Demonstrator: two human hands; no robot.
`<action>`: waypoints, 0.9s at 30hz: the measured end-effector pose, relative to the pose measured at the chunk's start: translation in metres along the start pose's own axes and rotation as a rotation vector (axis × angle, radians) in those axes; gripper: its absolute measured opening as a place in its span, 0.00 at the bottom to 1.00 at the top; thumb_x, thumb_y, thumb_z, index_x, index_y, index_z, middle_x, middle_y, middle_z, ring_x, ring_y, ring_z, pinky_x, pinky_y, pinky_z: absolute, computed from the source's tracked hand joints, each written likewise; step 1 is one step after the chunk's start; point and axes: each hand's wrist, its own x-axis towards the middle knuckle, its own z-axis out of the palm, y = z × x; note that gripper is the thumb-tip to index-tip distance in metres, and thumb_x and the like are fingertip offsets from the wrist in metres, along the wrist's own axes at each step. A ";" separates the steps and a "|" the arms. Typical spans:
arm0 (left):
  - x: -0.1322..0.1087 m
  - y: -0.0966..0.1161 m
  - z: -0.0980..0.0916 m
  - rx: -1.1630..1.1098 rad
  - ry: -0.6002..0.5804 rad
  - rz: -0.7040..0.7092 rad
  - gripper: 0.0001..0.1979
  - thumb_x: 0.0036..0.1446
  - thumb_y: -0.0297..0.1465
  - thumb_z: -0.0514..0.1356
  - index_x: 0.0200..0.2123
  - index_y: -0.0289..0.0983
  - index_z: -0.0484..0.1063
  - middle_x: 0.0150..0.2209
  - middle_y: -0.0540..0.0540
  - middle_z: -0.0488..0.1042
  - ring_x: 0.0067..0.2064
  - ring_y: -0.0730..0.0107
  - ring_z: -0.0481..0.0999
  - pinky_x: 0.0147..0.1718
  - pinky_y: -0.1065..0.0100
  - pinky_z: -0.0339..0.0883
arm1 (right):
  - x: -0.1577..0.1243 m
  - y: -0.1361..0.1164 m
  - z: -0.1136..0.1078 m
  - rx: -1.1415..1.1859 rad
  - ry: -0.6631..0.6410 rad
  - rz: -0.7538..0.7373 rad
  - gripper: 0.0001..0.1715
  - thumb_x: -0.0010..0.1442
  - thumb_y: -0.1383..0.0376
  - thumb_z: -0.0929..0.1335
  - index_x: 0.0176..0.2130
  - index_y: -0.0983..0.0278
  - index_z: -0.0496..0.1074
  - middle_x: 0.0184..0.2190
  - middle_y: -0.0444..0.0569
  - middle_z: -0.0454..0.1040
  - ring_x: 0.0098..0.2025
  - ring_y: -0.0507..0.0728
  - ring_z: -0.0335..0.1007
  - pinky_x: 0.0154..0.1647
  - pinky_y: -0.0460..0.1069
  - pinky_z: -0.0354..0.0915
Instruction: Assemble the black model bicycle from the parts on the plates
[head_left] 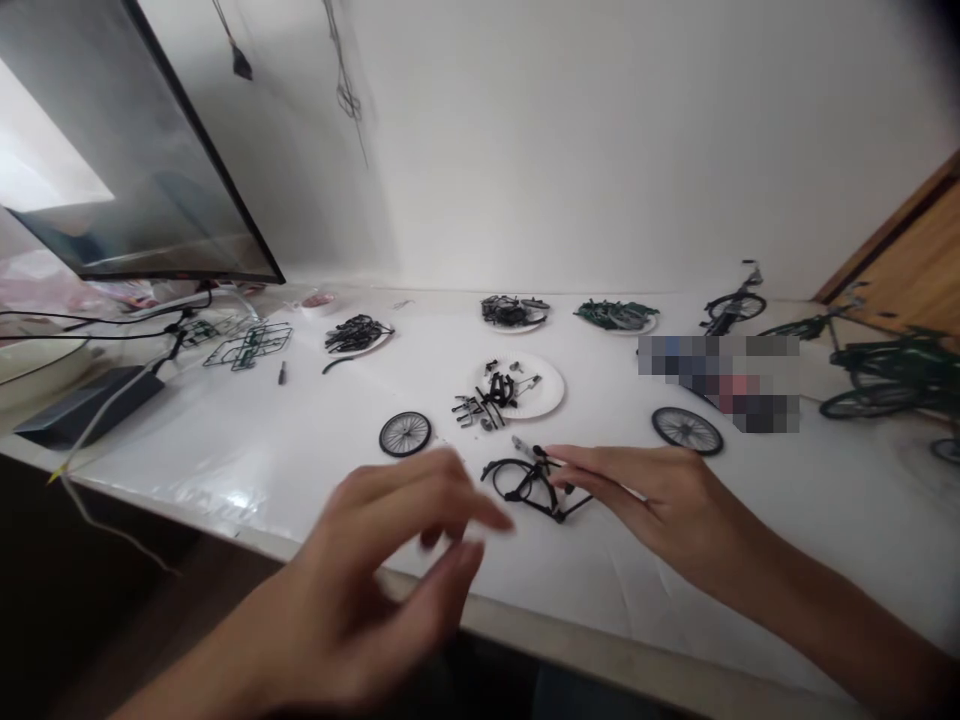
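My right hand (664, 490) pinches the right end of a black model bicycle frame (559, 515) just over the table. A curved mudguard shape shows at the frame's left, and a small grey piece (523, 447) lies at its top; whether it is attached I cannot tell. My left hand (405, 540) hovers nearer to me, left of the frame, slightly blurred, thumb and index finger apart with nothing between them. One loose spoked wheel (405, 434) lies beyond the left hand, another wheel (687, 430) beyond the right.
A white paper plate (551, 385) holds small black parts, some spilling over its left rim. Behind it are piles of black parts (514, 312) and green parts (616, 316). Assembled model bicycles (892, 370) stand at right. A monitor (150, 150) and cables occupy the left.
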 end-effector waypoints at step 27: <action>0.045 -0.038 0.069 -0.174 0.095 -0.103 0.10 0.72 0.30 0.53 0.46 0.37 0.74 0.37 0.46 0.77 0.38 0.66 0.73 0.39 0.63 0.66 | 0.005 -0.012 0.006 0.040 0.078 -0.093 0.09 0.68 0.67 0.67 0.44 0.61 0.79 0.39 0.40 0.84 0.37 0.49 0.82 0.42 0.37 0.75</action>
